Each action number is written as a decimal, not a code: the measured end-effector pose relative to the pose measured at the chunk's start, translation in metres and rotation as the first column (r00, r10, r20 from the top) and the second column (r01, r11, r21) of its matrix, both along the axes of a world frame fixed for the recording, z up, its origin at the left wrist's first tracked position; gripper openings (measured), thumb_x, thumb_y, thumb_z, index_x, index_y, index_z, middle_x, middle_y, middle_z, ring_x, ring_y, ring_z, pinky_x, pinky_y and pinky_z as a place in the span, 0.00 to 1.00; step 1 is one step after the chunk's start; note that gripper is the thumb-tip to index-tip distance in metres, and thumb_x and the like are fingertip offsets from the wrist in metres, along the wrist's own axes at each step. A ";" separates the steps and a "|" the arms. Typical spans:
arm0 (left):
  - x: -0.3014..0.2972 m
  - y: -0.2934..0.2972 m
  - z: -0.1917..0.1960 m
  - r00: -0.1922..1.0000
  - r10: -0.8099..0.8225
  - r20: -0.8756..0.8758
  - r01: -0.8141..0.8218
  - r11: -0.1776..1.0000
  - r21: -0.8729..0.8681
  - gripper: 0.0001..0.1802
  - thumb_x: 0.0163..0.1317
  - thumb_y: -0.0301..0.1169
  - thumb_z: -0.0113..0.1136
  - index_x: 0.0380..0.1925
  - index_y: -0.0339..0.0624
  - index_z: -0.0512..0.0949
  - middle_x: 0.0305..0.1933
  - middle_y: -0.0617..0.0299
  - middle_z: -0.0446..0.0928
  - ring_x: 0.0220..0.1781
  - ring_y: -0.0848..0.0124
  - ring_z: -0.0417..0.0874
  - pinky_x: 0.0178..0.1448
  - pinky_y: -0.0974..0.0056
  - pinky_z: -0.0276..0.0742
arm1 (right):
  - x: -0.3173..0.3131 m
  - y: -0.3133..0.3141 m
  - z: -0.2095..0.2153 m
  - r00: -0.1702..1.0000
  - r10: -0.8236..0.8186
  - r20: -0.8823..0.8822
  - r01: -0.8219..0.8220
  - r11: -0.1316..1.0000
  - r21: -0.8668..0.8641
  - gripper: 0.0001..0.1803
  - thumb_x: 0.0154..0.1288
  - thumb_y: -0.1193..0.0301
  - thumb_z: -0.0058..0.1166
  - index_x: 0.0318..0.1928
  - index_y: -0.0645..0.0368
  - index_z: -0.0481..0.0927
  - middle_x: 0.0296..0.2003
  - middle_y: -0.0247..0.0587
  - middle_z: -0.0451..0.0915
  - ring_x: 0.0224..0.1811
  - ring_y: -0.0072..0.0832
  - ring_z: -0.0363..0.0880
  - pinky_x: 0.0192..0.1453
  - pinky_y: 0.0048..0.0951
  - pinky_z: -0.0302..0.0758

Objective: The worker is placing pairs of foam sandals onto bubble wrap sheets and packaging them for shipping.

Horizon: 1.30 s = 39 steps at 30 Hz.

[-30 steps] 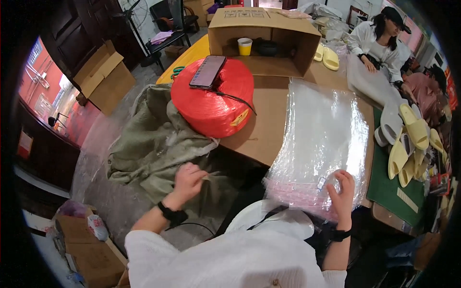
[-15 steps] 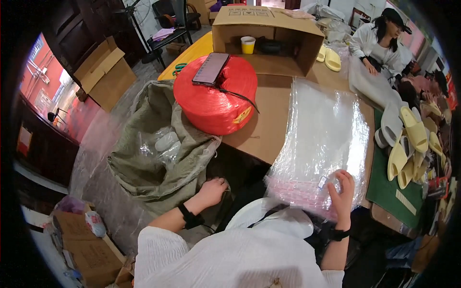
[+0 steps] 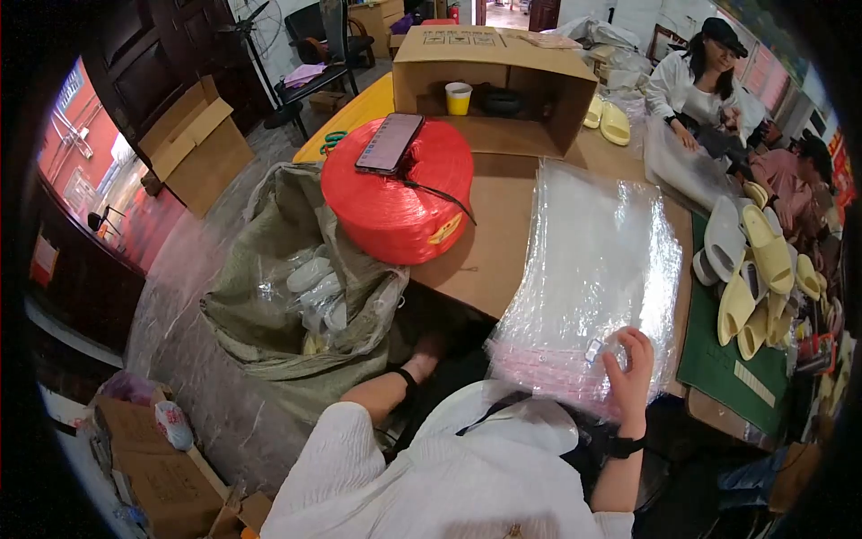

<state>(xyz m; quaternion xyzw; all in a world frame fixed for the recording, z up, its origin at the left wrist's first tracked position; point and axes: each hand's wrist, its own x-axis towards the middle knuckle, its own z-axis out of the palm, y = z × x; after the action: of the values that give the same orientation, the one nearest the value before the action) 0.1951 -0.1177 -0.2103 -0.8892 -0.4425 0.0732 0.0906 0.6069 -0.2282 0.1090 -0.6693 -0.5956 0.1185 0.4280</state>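
The right hand (image 3: 632, 364) is resting loosely half-open, thumb apart from curved fingers, on the pink-banded near end of the clear plastic bags (image 3: 584, 269), which are lying stacked on the cardboard-covered table (image 3: 503, 207). Beside the green sack (image 3: 368, 355), the left hand (image 3: 429, 349) is hanging low in shadow, too dark to tell whether it is gripping anything.

Next to a big dark door (image 3: 162, 54) is a white wall (image 3: 276, 49), the grey floor (image 3: 184, 341) is shiny, the red ground (image 3: 109, 216) outside on the left looks bright, and a black chair (image 3: 334, 45) and brown drawers (image 3: 382, 20) stand at the back, behind a yellow table (image 3: 370, 101).
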 end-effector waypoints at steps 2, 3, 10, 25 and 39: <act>0.026 0.018 0.035 0.880 0.312 0.358 -0.141 0.891 -0.431 0.18 0.69 0.35 0.49 0.53 0.40 0.79 0.56 0.46 0.77 0.56 0.52 0.78 0.61 0.50 0.74 | 0.003 -0.008 -0.004 0.999 -0.045 -0.004 0.045 0.998 -0.044 0.22 0.56 0.77 0.65 0.52 0.63 0.78 0.59 0.47 0.71 0.63 0.41 0.70 0.67 0.36 0.71; 0.021 0.021 0.030 0.880 0.310 0.359 -0.141 0.893 -0.426 0.18 0.69 0.35 0.49 0.53 0.40 0.79 0.56 0.46 0.77 0.56 0.52 0.78 0.61 0.50 0.74 | -0.003 -0.007 0.000 0.999 -0.045 -0.024 0.043 0.997 -0.072 0.22 0.56 0.81 0.63 0.53 0.64 0.77 0.59 0.46 0.70 0.64 0.39 0.70 0.69 0.35 0.70; -0.055 0.047 -0.080 0.968 0.118 0.220 -0.097 0.990 -0.100 0.16 0.71 0.33 0.45 0.47 0.38 0.80 0.49 0.41 0.80 0.47 0.48 0.82 0.55 0.47 0.76 | -0.007 0.002 0.011 0.998 0.050 -0.029 -0.051 0.997 -0.055 0.22 0.56 0.80 0.63 0.53 0.64 0.77 0.60 0.46 0.69 0.65 0.39 0.69 0.69 0.35 0.69; -0.002 0.034 0.079 0.661 0.534 0.527 -0.455 0.844 -0.284 0.24 0.67 0.26 0.47 0.64 0.40 0.69 0.61 0.43 0.74 0.61 0.46 0.77 0.64 0.49 0.74 | -0.011 0.005 0.011 1.000 0.014 -0.009 -0.014 1.000 -0.011 0.23 0.56 0.76 0.66 0.53 0.63 0.77 0.59 0.48 0.71 0.63 0.43 0.70 0.66 0.36 0.71; -0.060 -0.032 0.085 0.974 0.218 0.064 -0.130 0.768 -0.627 0.13 0.48 0.28 0.63 0.36 0.43 0.87 0.43 0.46 0.83 0.52 0.45 0.82 0.56 0.37 0.74 | -0.003 -0.005 0.006 0.998 -0.023 0.066 0.024 1.000 -0.014 0.22 0.59 0.71 0.65 0.53 0.61 0.77 0.60 0.49 0.73 0.63 0.45 0.68 0.68 0.42 0.66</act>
<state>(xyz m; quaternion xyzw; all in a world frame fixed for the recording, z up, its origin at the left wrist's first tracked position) 0.1350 -0.1498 -0.1250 -0.8275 -0.4796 0.1626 -0.2425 0.6040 -0.2329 0.1149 -0.6828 -0.6007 0.0957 0.4046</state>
